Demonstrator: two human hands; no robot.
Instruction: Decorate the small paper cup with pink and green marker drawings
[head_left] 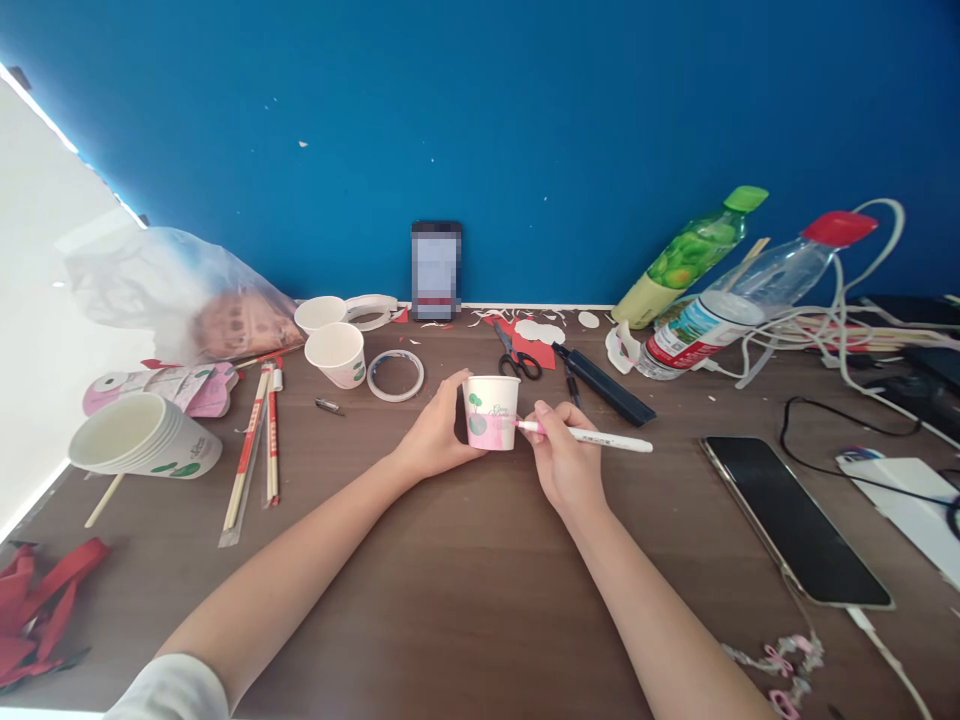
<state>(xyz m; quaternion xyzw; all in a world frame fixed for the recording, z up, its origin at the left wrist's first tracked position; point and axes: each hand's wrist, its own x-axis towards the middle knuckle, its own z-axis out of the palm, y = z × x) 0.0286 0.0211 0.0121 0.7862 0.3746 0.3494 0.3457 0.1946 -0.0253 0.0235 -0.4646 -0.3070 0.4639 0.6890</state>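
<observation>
A small white paper cup (491, 411) with a green print and pink colouring low on its side stands upright on the brown table (465, 590). My left hand (436, 432) wraps around its left side and holds it. My right hand (564, 458) pinches a white marker (600, 437) with a pink tip. The tip touches the cup's lower right side.
Two paper cups (335, 352), tape rolls (395, 375), scissors (517, 358) and an upright phone (436, 270) sit behind. A cup stack (142, 437) and chopsticks (259, 440) lie left. Two bottles (697, 255), cables and a dark phone (795, 520) lie right.
</observation>
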